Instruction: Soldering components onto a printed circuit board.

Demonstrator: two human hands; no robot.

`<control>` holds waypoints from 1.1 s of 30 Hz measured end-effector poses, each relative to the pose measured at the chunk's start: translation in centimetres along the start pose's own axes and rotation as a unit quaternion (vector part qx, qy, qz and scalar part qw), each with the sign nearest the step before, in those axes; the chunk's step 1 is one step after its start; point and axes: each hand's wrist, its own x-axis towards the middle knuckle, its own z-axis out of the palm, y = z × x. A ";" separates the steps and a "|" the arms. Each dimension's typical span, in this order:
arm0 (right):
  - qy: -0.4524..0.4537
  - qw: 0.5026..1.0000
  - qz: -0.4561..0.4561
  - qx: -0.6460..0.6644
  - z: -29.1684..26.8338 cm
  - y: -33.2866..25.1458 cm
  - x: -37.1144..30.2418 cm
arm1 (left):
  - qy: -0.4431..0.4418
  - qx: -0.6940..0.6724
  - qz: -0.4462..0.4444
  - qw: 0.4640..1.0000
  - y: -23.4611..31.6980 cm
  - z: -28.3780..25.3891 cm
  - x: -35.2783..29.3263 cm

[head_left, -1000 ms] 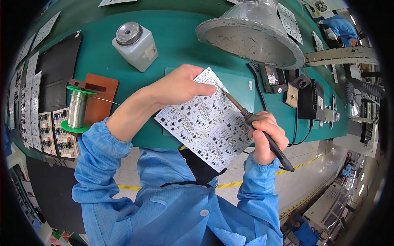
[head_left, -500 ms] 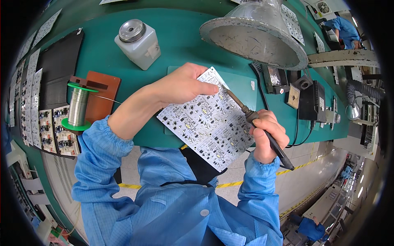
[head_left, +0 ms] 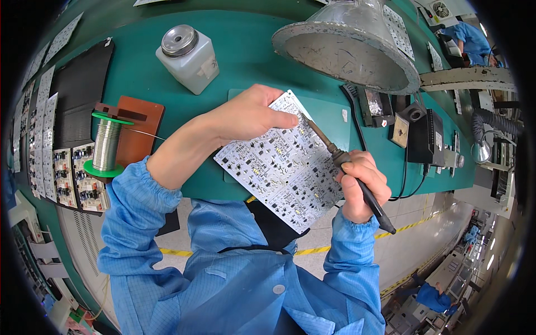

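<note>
A white circuit board dotted with small dark parts is held at a slant over the table's front edge. My left hand grips its upper left edge, thumb on the face and the other fingers behind. In my right hand is a soldering iron, its black handle between thumb and fingers. The iron's tip reaches the board's upper right edge, near my left thumb; whether it touches I cannot tell. To the left, a spool of solder wire with green flanges stands on a reddish-brown stand, its wire running toward my left forearm.
A white square bottle with a metal cap stands at the back left. A metal lamp-like hood hangs at the back right. Further right are a brush and a black soldering station. Several boards lie at far left.
My right hand and the iron's handle have shifted slightly left. The board and my left hand have hardly moved. At lower right, a person in blue has moved.
</note>
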 end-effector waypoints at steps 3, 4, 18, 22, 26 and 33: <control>-0.004 1.000 0.001 -0.014 -0.1 0.0 0.2 | 0.010 0.005 -0.005 1.000 0.0 0.0 0.0; -0.006 1.000 -0.002 -0.004 -0.2 0.0 0.3 | 0.010 0.005 -0.007 1.000 -0.1 0.1 0.0; -0.011 1.000 -0.011 0.004 0.0 0.1 0.5 | 0.003 -0.004 0.005 1.000 0.0 0.1 0.0; -0.008 1.000 -0.004 0.002 0.0 0.0 0.5 | 0.003 -0.003 0.000 1.000 -0.1 0.0 0.1; -0.005 1.000 -0.002 0.004 0.1 0.0 0.5 | -0.004 -0.005 -0.002 1.000 -0.2 0.0 0.2; -0.010 1.000 -0.007 -0.001 0.2 0.0 0.9 | -0.003 0.001 -0.007 1.000 -0.1 -0.1 0.2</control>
